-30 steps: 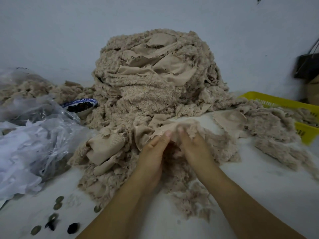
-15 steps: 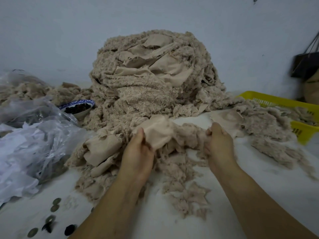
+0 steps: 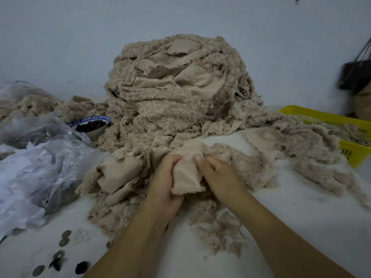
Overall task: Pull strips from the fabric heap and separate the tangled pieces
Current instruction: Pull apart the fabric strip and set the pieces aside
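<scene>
A tall heap of beige fleece fabric strips [image 3: 176, 93] stands at the middle back of the white table [image 3: 301, 213], with loose pieces spilling forward. In front of it I hold one fabric piece [image 3: 186, 171], smooth side up, between both hands. My left hand [image 3: 164, 183] grips its left edge with curled fingers. My right hand [image 3: 218, 175] pinches its right edge, thumb on top. The hands are close together, and the piece hangs down between them over more fluffy scraps.
A yellow plastic basket [image 3: 329, 119] with fabric in it sits at the right. A blue-rimmed bowl [image 3: 92, 125] of dark bits and crumpled clear plastic bags [image 3: 40, 161] lie at the left. Coins [image 3: 64, 239] lie near the front left edge. A dark bag [image 3: 357, 75] hangs by the wall.
Half a second ago my hands were spread apart, stretching fabric between them. They have come back together on one piece in front of the heap.
</scene>
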`<state>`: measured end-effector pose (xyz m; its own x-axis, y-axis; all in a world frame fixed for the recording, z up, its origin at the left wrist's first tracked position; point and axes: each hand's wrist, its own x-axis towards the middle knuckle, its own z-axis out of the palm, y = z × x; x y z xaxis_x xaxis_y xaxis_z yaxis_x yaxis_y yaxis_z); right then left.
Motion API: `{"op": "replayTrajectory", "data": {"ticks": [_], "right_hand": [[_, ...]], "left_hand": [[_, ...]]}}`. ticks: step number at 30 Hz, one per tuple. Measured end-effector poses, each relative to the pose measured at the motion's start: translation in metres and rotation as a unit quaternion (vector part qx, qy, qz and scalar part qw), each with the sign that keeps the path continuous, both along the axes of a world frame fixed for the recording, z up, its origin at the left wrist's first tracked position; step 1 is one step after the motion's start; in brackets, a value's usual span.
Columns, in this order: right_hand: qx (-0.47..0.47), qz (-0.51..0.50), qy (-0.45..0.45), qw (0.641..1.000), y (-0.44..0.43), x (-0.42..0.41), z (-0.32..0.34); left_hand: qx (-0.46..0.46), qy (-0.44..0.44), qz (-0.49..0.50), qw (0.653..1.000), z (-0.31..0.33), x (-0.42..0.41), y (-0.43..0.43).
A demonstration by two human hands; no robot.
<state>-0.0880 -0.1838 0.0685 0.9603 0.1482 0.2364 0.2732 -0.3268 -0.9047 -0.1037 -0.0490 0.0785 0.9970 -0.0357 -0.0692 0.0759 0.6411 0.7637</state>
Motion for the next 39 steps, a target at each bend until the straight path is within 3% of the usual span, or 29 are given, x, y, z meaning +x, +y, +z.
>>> {"op": "replayTrajectory", "data": {"ticks": [4,8,12,17,20,23,27,31,33,36,39], "right_hand": [[0.12,-0.125,0.031,0.984,-0.017,0.014,0.001],[0.148,-0.228,0.03,0.962,-0.035,0.022,0.0],[0.144,-0.131,-0.024,0.981,-0.029,0.013,0.01],[0.014,0.052,-0.002,0.999,-0.014,0.002,0.007],[0.106,0.023,-0.029,0.994,-0.016,0.005,0.009],[0.183,-0.037,-0.035,0.982,-0.017,0.007,0.009],[0.207,-0.106,-0.016,0.972,-0.005,0.01,0.003],[0.33,-0.228,0.029,0.916,-0.037,0.025,0.011],[0.296,-0.253,0.026,0.921,-0.053,0.03,0.01],[0.184,-0.218,-0.009,0.958,-0.045,0.023,0.008],[0.108,-0.042,-0.054,0.992,-0.025,0.005,0.013]], "left_hand": [[0.009,-0.012,-0.022,1.0,0.0,-0.003,-0.004],[0.076,0.001,-0.029,0.997,-0.001,-0.003,0.005],[0.216,-0.049,0.002,0.975,-0.003,-0.007,0.001],[0.282,-0.107,-0.029,0.953,-0.005,-0.014,-0.004],[0.292,-0.107,-0.037,0.95,-0.003,-0.015,-0.006],[0.25,-0.077,-0.045,0.964,-0.001,-0.012,-0.006],[0.187,-0.047,-0.077,0.978,0.0,-0.01,-0.004],[0.099,0.002,-0.103,0.99,0.0,-0.012,0.012],[0.036,0.005,-0.101,0.994,0.002,-0.01,0.018],[-0.062,0.008,-0.089,0.994,0.005,-0.007,0.019],[-0.108,0.011,-0.119,0.987,0.007,-0.005,0.019]]}}
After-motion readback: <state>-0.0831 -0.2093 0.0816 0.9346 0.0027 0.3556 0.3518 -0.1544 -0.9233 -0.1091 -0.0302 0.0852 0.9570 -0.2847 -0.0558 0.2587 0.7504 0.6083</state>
